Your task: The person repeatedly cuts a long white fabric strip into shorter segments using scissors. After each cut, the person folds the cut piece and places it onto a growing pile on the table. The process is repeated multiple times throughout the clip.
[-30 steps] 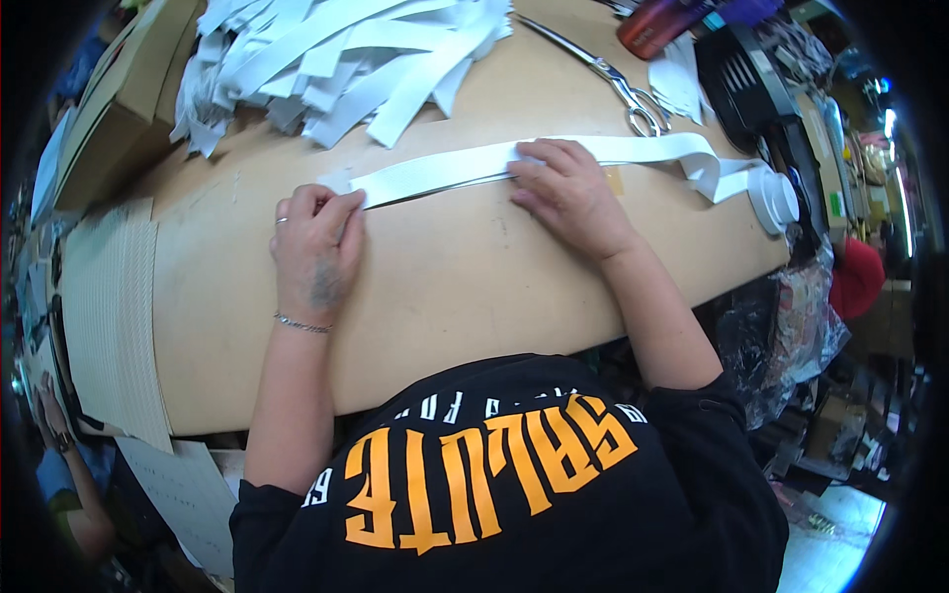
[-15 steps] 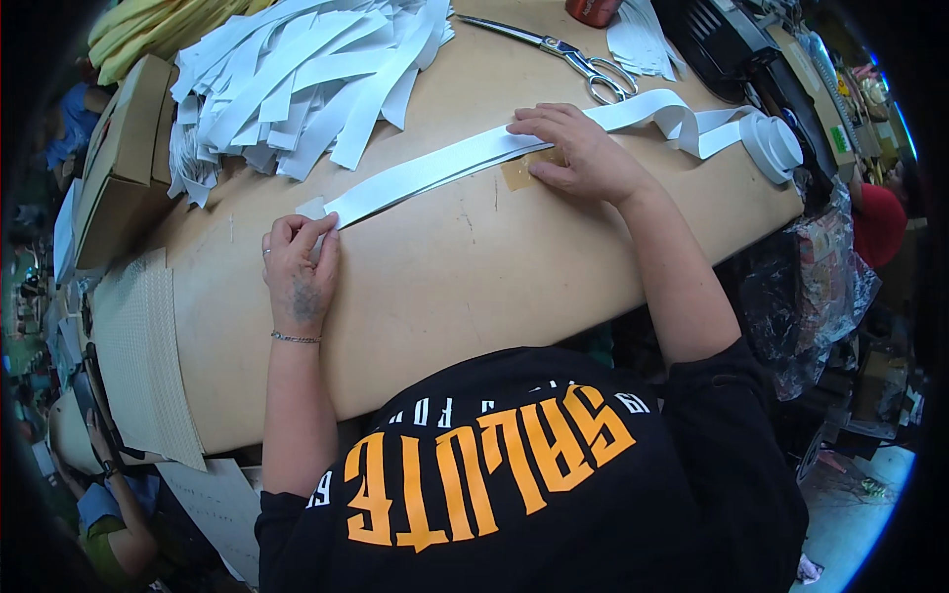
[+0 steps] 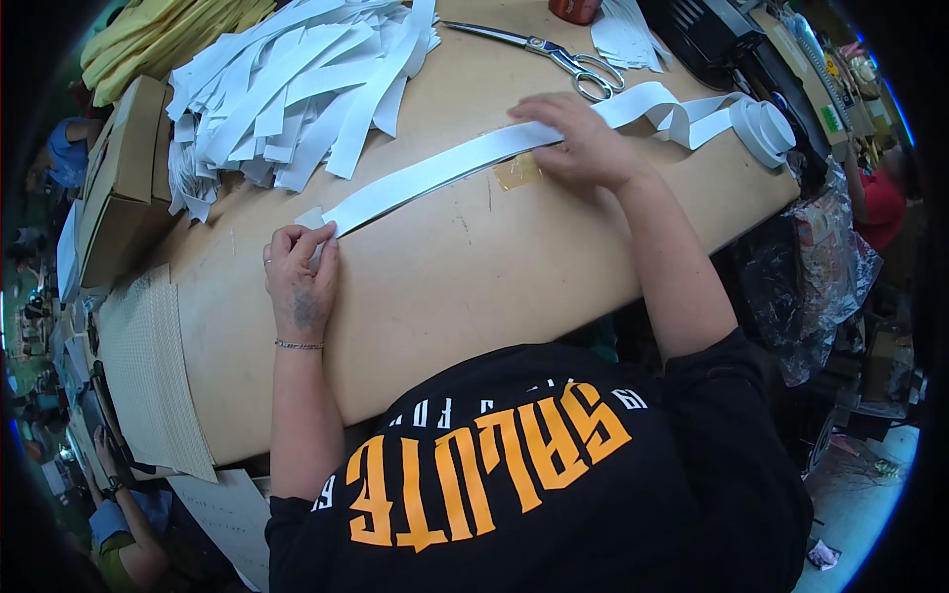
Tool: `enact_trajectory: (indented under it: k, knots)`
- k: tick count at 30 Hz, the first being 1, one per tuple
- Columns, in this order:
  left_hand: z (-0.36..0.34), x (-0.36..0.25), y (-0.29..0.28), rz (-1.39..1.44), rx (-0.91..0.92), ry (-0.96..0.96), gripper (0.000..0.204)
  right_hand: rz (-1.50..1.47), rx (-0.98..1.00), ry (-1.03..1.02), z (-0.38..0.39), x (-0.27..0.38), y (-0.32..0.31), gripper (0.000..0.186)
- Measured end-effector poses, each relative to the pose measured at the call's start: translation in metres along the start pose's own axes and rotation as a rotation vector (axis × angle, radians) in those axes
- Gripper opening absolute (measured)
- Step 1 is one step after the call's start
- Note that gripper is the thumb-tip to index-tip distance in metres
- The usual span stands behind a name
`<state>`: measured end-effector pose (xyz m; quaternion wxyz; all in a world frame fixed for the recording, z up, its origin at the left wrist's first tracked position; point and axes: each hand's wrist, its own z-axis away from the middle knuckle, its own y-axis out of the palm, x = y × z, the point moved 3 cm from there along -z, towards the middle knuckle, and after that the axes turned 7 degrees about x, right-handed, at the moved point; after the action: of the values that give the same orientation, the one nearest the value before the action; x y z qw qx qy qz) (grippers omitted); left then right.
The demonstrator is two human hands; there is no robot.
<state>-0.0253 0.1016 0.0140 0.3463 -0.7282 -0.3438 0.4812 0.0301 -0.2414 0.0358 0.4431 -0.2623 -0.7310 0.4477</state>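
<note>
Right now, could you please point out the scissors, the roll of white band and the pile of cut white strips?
scissors (image 3: 583,67): head view, on the handle loops.
roll of white band (image 3: 763,127): head view, on the coil's top face.
pile of cut white strips (image 3: 297,89): head view, on the middle of the heap.

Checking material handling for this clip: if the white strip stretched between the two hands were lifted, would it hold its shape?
Probably not. The white strip loops and folds near its roll, so it looks floppy. It seems thin and light, lying flat where the left hand and right hand press it.
</note>
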Motion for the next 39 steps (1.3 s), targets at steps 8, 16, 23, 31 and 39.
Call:
enact_trajectory:
  k: [8, 16, 23, 31, 39]
  knots:
    - [0.0, 0.0, 0.0, 0.016, -0.006, 0.02, 0.016, 0.296, 0.006, 0.681, -0.022, -0.091, -0.055, 0.031]
    - [-0.001, 0.001, 0.001, -0.004, -0.008, -0.013, 0.015, 0.551, 0.231, 0.569, -0.037, -0.1, -0.047, 0.033]
    - [0.001, 0.002, 0.001, 0.013, -0.034, 0.029, 0.014, 0.461, 0.414, 0.663, -0.07, -0.088, -0.059, 0.029]
    - [-0.002, -0.005, -0.001, 0.038, -0.009, -0.007, 0.014, 0.102, 0.224, 0.656, 0.005, -0.056, -0.12, 0.038]
    - [0.002, 0.001, -0.001, 0.044, -0.014, -0.029, 0.015, -1.162, 0.432, 0.776, 0.203, 0.067, -0.03, 0.05]
